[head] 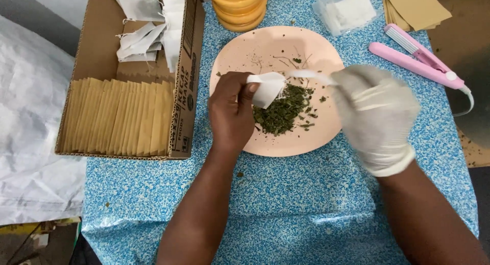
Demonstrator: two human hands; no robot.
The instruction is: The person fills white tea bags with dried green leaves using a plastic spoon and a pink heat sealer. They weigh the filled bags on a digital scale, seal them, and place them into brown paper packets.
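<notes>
Filling step in hand, by the look of it: left hand [232, 114] pinched on small white filter bag [268, 89] above dried green leaves [283, 109] on pink plate [278, 45]. Gloved right hand [375, 114], at 3 o'clock of bag, closed around white spoon [309, 75], tip at bag mouth. Next, probably: bag mouth held open, steady tipping.

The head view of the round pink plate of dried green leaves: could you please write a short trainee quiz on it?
1. True or false: the right hand wears a pale glove, while the left hand is bare.
2. What does the left hand pinch over the round pink plate? A) a small white paper bag B) a metal spoon C) a glass jar
3. Fill in: the brown cardboard box of tan paper envelopes lies to the ____ of the plate.

Key: 1 true. 2 A, the small white paper bag held above the dried green leaves. 3 left.
</notes>
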